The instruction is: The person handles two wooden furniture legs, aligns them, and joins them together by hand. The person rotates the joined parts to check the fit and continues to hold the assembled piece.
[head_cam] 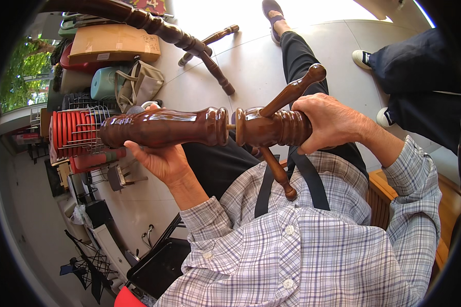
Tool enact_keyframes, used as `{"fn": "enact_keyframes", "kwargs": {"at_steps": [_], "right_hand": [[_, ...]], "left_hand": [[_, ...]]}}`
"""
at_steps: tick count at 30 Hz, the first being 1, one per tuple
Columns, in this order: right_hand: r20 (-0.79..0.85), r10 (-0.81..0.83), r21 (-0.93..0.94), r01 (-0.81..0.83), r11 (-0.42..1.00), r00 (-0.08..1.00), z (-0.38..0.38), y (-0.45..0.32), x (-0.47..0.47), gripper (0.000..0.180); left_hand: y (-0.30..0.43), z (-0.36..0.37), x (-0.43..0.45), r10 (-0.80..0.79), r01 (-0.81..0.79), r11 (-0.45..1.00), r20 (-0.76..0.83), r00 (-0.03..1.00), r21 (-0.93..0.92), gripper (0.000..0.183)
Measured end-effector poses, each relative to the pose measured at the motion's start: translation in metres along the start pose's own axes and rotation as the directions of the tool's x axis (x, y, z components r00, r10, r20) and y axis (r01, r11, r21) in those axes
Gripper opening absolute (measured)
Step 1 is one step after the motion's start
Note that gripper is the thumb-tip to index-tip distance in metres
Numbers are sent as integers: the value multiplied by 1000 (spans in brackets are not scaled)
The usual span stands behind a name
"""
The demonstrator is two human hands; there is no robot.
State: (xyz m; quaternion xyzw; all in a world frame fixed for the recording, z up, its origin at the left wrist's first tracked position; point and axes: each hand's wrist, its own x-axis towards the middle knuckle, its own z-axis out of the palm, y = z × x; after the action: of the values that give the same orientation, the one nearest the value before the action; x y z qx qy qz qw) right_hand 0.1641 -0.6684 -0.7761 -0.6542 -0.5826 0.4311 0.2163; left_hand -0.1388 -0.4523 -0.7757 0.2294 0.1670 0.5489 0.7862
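My left hand (165, 161) holds a thick, glossy turned wooden post (165, 127) from below, its fingers partly hidden behind it. My right hand (330, 119) grips the right end of a shorter turned wooden hub (249, 128). Two turned pegs stick out of this hub: an upper peg (296, 92) slanting up to the right and a lower peg (278, 172) slanting down over my lap. Post and hub lie nearly in line across my view. In the narrow gap between them shows a thin metal rod (231, 126); how far it reaches inside is hidden.
Another dark turned wooden stand (169, 32) with splayed legs lies ahead at upper left. Beyond it are a cardboard box (115, 42), a beige bag (140, 82) and red stacked items (73, 132). Another person's legs (415, 69) stand at right. Lower left is a black tray (161, 261).
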Motion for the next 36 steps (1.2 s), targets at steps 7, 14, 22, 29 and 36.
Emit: {"fn": "enact_keyframes", "kwargs": {"at_steps": [7, 14, 22, 29, 36], "right_hand": [[20, -12, 53, 11, 999, 1000, -3, 1, 0, 44], [24, -30, 59, 28, 998, 999, -6, 3, 0, 49], [52, -6, 46, 3, 999, 999, -9, 4, -2, 48], [29, -21, 79, 19, 997, 999, -8, 7, -4, 47], [37, -13, 89, 10, 996, 999, -10, 6, -6, 46]], "left_hand": [[-6, 4, -2, 81, -70, 993, -120, 989, 93, 77], [3, 16, -4, 16, -7, 990, -59, 998, 137, 74], [3, 8, -5, -60, 60, 998, 0, 998, -14, 76], [4, 15, -4, 1, 5, 998, -92, 996, 65, 73], [3, 26, -7, -42, 38, 989, 30, 999, 140, 69]]}}
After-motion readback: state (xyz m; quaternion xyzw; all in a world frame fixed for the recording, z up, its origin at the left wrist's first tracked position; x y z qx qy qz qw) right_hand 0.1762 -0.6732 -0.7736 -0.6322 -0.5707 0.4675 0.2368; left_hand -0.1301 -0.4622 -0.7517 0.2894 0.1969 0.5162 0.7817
